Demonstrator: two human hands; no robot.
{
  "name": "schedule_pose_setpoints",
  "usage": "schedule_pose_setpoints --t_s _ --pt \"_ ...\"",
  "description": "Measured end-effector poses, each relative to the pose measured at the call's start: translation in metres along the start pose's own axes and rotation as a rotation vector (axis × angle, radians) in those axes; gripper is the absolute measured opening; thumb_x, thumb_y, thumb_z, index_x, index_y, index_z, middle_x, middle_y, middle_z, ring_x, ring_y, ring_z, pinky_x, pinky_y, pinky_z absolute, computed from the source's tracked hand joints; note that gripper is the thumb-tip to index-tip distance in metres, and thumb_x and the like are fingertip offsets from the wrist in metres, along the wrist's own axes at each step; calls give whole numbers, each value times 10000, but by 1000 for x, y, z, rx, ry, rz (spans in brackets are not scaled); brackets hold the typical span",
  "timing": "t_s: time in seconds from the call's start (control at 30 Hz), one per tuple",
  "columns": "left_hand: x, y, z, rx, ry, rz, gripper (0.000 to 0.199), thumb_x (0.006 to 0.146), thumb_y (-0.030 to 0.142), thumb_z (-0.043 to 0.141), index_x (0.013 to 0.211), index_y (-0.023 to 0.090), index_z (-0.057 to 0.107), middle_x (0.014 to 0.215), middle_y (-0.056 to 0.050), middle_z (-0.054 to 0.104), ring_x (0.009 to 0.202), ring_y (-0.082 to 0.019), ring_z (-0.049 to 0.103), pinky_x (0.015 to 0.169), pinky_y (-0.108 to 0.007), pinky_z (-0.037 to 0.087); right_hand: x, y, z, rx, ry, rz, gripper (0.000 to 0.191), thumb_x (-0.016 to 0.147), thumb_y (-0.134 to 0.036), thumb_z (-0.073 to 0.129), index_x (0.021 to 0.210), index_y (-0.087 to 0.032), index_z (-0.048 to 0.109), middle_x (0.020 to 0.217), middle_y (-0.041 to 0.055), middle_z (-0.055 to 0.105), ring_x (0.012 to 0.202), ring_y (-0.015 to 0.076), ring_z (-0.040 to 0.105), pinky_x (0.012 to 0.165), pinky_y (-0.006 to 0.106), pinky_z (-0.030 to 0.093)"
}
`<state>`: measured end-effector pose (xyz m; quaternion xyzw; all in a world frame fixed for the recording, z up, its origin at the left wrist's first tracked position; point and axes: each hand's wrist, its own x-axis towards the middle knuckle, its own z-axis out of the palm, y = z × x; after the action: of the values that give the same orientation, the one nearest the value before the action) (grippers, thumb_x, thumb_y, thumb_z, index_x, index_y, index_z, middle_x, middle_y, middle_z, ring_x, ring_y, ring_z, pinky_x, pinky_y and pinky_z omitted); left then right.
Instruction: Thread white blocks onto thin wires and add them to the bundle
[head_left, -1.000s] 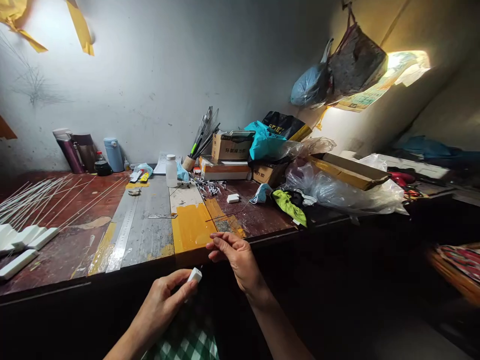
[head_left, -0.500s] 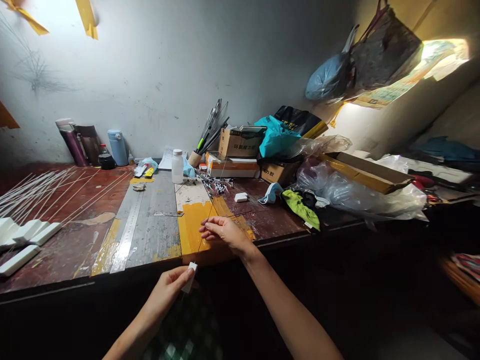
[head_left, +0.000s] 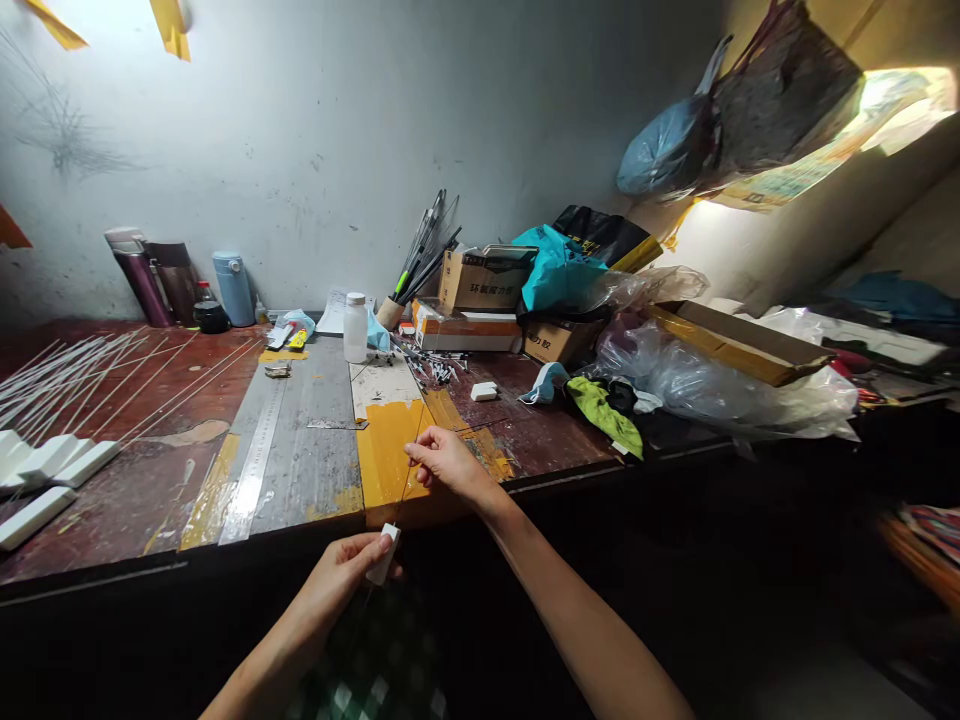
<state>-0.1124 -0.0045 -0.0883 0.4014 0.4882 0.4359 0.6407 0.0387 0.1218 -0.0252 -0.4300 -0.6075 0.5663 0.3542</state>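
Note:
My left hand (head_left: 351, 572) grips a small white block (head_left: 385, 553) just below the table's front edge. A thin dark rod (head_left: 407, 484) rises from the top of the block and slants up to the right. The fingers of my right hand (head_left: 444, 462) are pinched on this rod, above the yellow-taped strip (head_left: 390, 450). On the left of the table lie several white blocks (head_left: 37, 515) with long thin white rods (head_left: 82, 375) fanned out behind them. A metal ruler (head_left: 259, 460) lies on the grey board (head_left: 315, 450).
A white bottle (head_left: 355, 328), small black-and-white pieces (head_left: 442, 370) and a white block (head_left: 484, 391) stand or lie further back. Cardboard boxes (head_left: 484, 280), a mask (head_left: 544, 384), a green cloth (head_left: 604, 412) and plastic bags (head_left: 697, 385) crowd the right. Flasks (head_left: 234, 290) line the wall.
My right hand's fingers have closed from a looser spread into a pinch on the rod. My left hand and its block have shifted slightly right. The view has moved a little.

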Motion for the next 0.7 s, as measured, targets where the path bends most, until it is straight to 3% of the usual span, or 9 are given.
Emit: schedule_pose_setpoints --t_s 0.2,0.43,0.7 --pt "3 2 4 -41 52 -45 474 641 593 705 779 140 723 680 -66 720 576 -158 541 555 -235 331 -3 -12 -4 35 -55 18 146 841 -258 601 746 -150 577 685 8 680 516 82 628 517 184 505" --pt "3 7 6 -70 17 -13 419 676 533 716 788 129 723 654 -54 710 593 -149 546 597 -236 351 0 -8 -8 3 9 3 282 769 -299 705 625 -161 506 529 -19 626 403 76 567 398 157 436" --pt "-14 22 -1 12 77 107 386 729 509 689 903 169 739 704 -15 686 636 -138 534 596 -222 348 -19 -21 6 40 15 -82 406 709 -492 717 668 -178 464 576 -25 633 427 88 590 401 172 459"
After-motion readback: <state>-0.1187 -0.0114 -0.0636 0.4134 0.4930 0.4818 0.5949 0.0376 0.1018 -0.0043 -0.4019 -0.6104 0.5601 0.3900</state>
